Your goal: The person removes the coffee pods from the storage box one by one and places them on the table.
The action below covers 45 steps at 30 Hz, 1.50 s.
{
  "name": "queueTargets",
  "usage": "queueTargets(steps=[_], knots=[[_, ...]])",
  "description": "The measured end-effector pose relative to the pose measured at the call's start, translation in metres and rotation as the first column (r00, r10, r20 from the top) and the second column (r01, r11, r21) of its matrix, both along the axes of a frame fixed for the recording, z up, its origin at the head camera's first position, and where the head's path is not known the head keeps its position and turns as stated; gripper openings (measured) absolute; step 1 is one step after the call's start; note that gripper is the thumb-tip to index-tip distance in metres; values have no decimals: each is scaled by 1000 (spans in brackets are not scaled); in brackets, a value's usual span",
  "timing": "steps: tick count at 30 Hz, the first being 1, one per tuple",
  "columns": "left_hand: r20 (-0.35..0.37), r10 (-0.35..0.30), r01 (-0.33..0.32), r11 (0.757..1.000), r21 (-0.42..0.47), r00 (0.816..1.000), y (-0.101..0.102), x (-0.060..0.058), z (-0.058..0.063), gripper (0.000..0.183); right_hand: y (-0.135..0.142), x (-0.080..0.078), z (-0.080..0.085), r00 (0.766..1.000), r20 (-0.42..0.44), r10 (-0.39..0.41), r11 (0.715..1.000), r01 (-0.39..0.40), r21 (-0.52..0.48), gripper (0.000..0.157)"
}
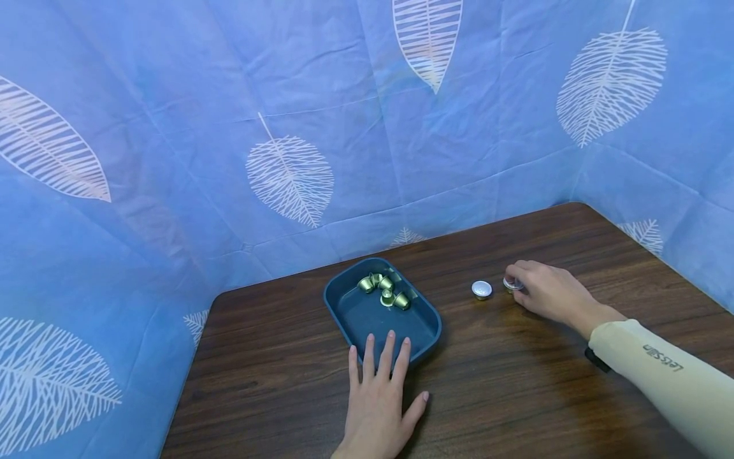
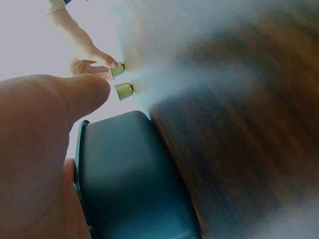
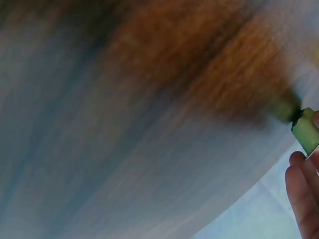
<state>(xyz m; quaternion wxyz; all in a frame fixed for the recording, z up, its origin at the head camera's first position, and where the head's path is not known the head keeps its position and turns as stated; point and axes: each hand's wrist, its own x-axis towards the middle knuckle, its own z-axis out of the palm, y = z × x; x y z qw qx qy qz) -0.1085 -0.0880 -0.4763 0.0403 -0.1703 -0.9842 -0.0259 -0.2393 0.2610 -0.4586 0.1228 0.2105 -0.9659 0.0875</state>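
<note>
At the right of the head view my right hand pinches a coffee capsule between thumb and fingers, at the tabletop. The right wrist view shows the green body of this capsule beside the fingertips. A second coffee capsule stands just to its left, silver lid up. My left hand lies spread, fingers straight, at the near rim of a dark blue tray; whether the fingertips touch it, I cannot tell. Several green-gold capsules lie in the tray's far part, some tipped over.
The dark wood table ends at the back against a blue cloth with white leaf prints. Its left edge slopes down toward the front. A pale sleeve covers my right forearm.
</note>
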Motion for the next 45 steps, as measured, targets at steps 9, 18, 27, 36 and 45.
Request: queueTargets(steps=[9,18,27,36,45], knots=[[-24,-2,2,1000,-6,1000,-1,0,0,83,1,0,-1,999,-43,12,1000,-13,-7,24],[-2,0,0,1000,6,1000,-2,0,1,83,2,0,0,989,-137,49,997,-56,-46,24],[4,-2,2,1000,-1,1000,-3,0,2,83,-7,-3,12,963,-263,60,993,-83,-79,16],[13,-4,4,1000,4,1000,-3,-1,3,83,-33,-8,31,953,-279,122,988,-144,-60,25],[11,-5,5,1000,2,1000,-3,-1,4,83,-59,-10,45,949,-240,203,977,-214,-19,34]])
